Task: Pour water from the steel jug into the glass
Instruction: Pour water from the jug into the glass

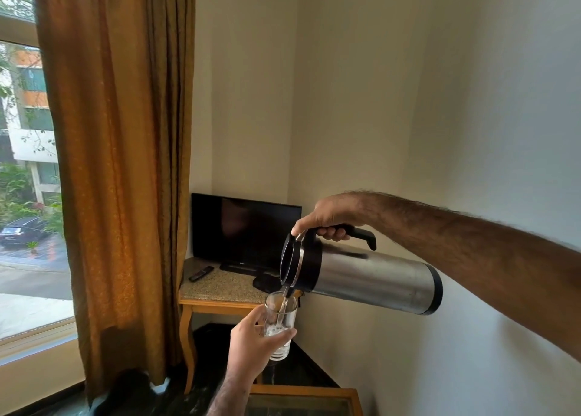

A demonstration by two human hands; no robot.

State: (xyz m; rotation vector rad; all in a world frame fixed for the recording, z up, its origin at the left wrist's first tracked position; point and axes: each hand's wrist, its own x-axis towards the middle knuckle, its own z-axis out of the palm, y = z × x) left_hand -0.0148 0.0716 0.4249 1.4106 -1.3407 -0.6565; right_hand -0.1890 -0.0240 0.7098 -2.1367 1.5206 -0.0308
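Observation:
My right hand (pixel 327 217) grips the black handle of the steel jug (pixel 374 277), which is tipped almost horizontal with its black lid and spout to the left. A thin stream of water runs from the spout into the clear glass (pixel 280 324) just below it. My left hand (pixel 251 346) holds the glass upright in the air, fingers wrapped around its lower half. The glass holds water in its lower part.
A wooden side table (pixel 220 296) with a speckled stone top stands in the corner, carrying a dark TV (pixel 245 230) and a remote (pixel 201 273). A brown curtain (pixel 119 164) hangs to the left beside a window. Another wooden table edge (pixel 301 392) lies below.

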